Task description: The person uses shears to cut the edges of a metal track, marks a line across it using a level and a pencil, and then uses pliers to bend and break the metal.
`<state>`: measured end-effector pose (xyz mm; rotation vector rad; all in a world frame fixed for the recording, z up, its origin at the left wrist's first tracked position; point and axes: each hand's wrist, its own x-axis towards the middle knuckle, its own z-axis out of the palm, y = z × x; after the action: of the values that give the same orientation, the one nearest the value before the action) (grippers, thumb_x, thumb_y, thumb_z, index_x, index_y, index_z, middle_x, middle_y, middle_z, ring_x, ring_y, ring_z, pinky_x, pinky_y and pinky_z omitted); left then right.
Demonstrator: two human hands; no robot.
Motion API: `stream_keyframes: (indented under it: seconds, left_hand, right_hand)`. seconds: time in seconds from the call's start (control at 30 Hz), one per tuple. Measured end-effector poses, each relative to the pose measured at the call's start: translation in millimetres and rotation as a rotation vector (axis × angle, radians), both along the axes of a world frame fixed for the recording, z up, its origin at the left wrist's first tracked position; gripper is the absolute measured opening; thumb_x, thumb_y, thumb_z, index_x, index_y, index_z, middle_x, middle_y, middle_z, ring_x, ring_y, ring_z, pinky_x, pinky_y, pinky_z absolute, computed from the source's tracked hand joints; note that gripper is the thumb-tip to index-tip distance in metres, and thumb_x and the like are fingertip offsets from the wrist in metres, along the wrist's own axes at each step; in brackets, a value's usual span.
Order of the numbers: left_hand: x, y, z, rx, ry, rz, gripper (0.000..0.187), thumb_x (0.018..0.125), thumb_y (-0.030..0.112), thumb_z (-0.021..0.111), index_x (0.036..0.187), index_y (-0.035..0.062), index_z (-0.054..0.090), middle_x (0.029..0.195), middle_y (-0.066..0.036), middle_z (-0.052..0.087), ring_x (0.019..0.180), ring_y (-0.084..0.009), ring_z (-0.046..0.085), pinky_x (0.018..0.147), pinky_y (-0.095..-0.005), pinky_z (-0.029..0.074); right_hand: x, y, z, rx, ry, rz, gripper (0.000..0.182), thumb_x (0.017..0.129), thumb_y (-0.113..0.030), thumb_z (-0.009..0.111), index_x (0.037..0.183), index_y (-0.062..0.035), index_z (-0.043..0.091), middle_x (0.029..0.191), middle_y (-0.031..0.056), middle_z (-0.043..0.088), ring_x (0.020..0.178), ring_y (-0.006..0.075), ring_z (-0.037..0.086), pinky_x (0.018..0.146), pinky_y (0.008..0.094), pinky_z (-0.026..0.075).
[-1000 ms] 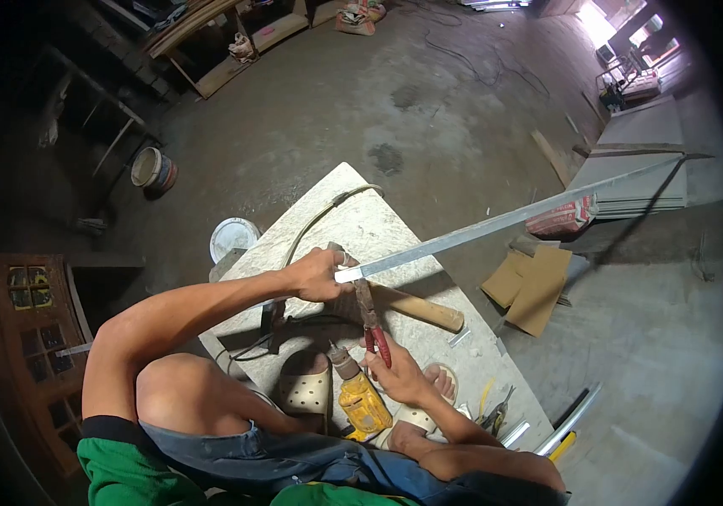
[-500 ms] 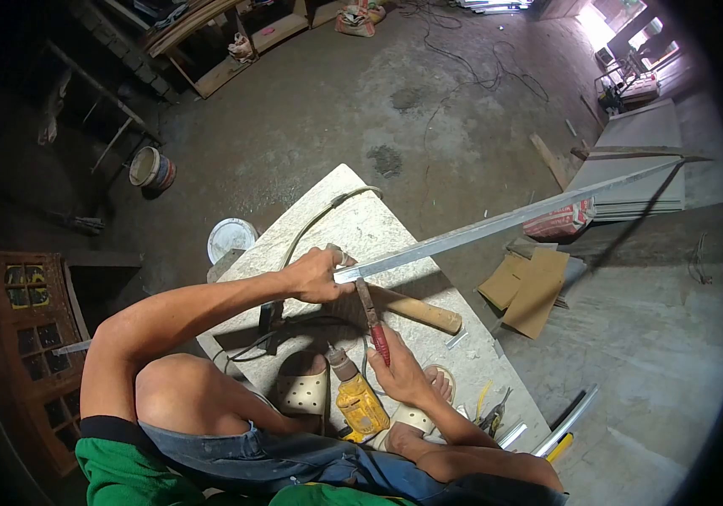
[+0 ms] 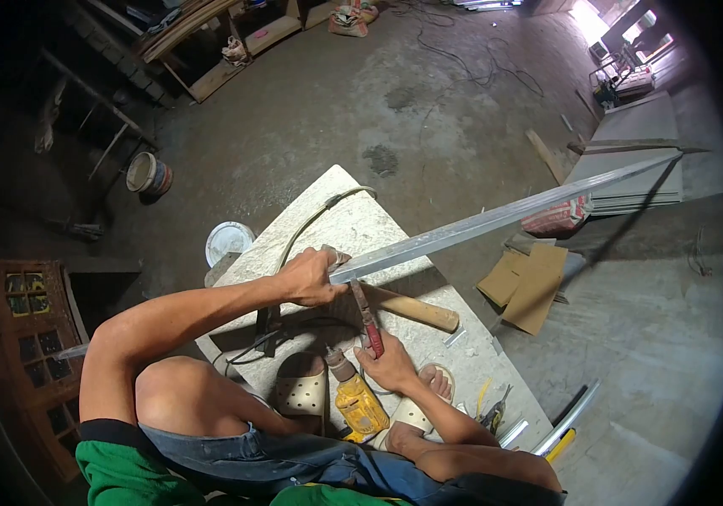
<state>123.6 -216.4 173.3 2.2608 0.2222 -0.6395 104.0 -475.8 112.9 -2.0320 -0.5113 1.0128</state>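
Observation:
My left hand (image 3: 311,277) is closed on the near end of a long metal channel (image 3: 462,229), which reaches away to the upper right. In my right hand (image 3: 388,363) is a red-handled tool (image 3: 371,327), its dark jaws touching or just below the channel near my left hand. A wooden handle (image 3: 416,309) lies on the pale board (image 3: 361,221) beneath. Between my feet the yellow drill (image 3: 361,408) rests with its chuck pointing away from me.
A cable (image 3: 311,215) crosses the board. Pliers (image 3: 496,411) and metal pieces (image 3: 568,428) lie at the lower right. Cardboard (image 3: 534,291) is on the floor to the right. A white lid (image 3: 229,241) and a bucket (image 3: 149,174) stand to the left.
The channel has rolled slightly in my left hand, and its near end has shifted a little left. My right hand and the red-handled tool have moved slightly left and down.

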Motion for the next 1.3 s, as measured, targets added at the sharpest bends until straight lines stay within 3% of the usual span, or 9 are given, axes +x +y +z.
stream_keyframes:
  seconds: [0.13, 0.37, 0.53, 0.63, 0.73, 0.87, 1.03, 1.23, 1.3]
  left_hand:
    - [2.3, 0.5, 2.5, 0.053, 0.012, -0.016, 0.051, 0.077, 0.023, 0.066, 0.124, 0.0037, 0.059, 0.091, -0.028, 0.067, 0.09, -0.0417, 0.066, 0.081, -0.0452, 0.052]
    - [1.4, 8.7, -21.8, -0.042, -0.049, -0.029, 0.046, 0.078, 0.023, 0.063, 0.121, 0.0055, 0.062, 0.088, -0.027, 0.068, 0.084, -0.0388, 0.067, 0.076, -0.0445, 0.052]
    - [4.7, 4.2, 0.0, -0.001, 0.029, -0.033, 0.042, 0.077, 0.021, 0.065, 0.116, 0.0065, 0.064, 0.084, -0.025, 0.068, 0.08, -0.0382, 0.068, 0.072, -0.0439, 0.053]
    - [4.0, 3.1, 0.9, -0.038, 0.01, -0.023, 0.044, 0.076, 0.022, 0.065, 0.117, 0.0054, 0.064, 0.083, -0.026, 0.067, 0.08, -0.0384, 0.068, 0.072, -0.0436, 0.053]
    - [2.4, 2.2, -4.5, -0.027, -0.024, -0.008, 0.047, 0.075, 0.022, 0.065, 0.119, 0.0052, 0.063, 0.083, -0.027, 0.067, 0.081, -0.0388, 0.068, 0.073, -0.0431, 0.053]
    - [2.1, 3.6, -8.1, 0.001, -0.036, -0.01, 0.049, 0.075, 0.02, 0.064, 0.121, 0.0038, 0.062, 0.084, -0.027, 0.067, 0.081, -0.0393, 0.068, 0.074, -0.0429, 0.053]
    - [0.7, 6.1, -8.4, -0.005, -0.062, -0.035, 0.059, 0.073, 0.016, 0.06, 0.13, 0.0026, 0.055, 0.076, -0.028, 0.063, 0.07, -0.0367, 0.065, 0.068, -0.0441, 0.05]
    - [4.0, 7.6, -0.8, -0.07, 0.016, -0.003, 0.052, 0.074, 0.015, 0.06, 0.125, 0.0012, 0.058, 0.09, -0.029, 0.067, 0.088, -0.0383, 0.067, 0.078, -0.0425, 0.052]
    - [4.0, 8.1, 0.3, -0.058, 0.016, 0.0, 0.052, 0.074, 0.015, 0.06, 0.124, 0.0011, 0.059, 0.091, -0.029, 0.067, 0.089, -0.038, 0.067, 0.079, -0.0425, 0.052]
  right_hand:
    - [1.0, -0.2, -14.8, 0.056, -0.059, -0.011, 0.019, 0.078, -0.017, 0.061, 0.084, 0.0003, 0.055, 0.067, 0.0187, 0.057, 0.063, 0.0353, 0.058, 0.063, 0.0423, 0.047]
    - [7.1, 1.9, -10.4, -0.032, -0.08, 0.004, 0.02, 0.078, -0.016, 0.057, 0.088, 0.0006, 0.054, 0.071, 0.0227, 0.057, 0.067, 0.0392, 0.057, 0.065, 0.0446, 0.046]
    - [0.4, -3.9, -10.2, 0.129, 0.092, 0.053, 0.032, 0.09, -0.017, 0.052, 0.117, -0.0002, 0.046, 0.081, 0.0155, 0.054, 0.069, 0.027, 0.053, 0.068, 0.0402, 0.046]
    - [-6.1, -1.3, -14.1, 0.314, 0.001, -0.006, 0.041, 0.093, -0.016, 0.049, 0.13, 0.0005, 0.039, 0.083, 0.0123, 0.051, 0.071, 0.0217, 0.05, 0.067, 0.0376, 0.045]
    - [-4.7, -3.6, -17.6, 0.293, 0.005, 0.022, 0.048, 0.093, -0.015, 0.049, 0.136, 0.0014, 0.034, 0.085, 0.0135, 0.051, 0.073, 0.0211, 0.05, 0.068, 0.0371, 0.045]
    - [-0.4, -1.5, -7.4, 0.272, 0.014, 0.013, 0.042, 0.092, -0.016, 0.051, 0.129, 0.0001, 0.039, 0.082, 0.0159, 0.053, 0.071, 0.0252, 0.053, 0.067, 0.0384, 0.045]
    - [8.6, 0.5, 1.5, 0.106, -0.044, 0.054, 0.023, 0.086, -0.019, 0.057, 0.099, -0.0016, 0.05, 0.072, 0.0209, 0.053, 0.067, 0.0387, 0.053, 0.064, 0.043, 0.044]
    - [12.6, 7.8, -5.4, 0.052, -0.061, 0.03, 0.021, 0.084, -0.018, 0.059, 0.089, -0.0006, 0.049, 0.072, 0.0213, 0.054, 0.067, 0.0392, 0.053, 0.064, 0.0436, 0.044]
    - [16.4, 7.7, 3.9, 0.037, -0.034, 0.045, 0.022, 0.085, -0.018, 0.058, 0.096, -0.0011, 0.05, 0.072, 0.0218, 0.054, 0.069, 0.0398, 0.055, 0.065, 0.0445, 0.044]
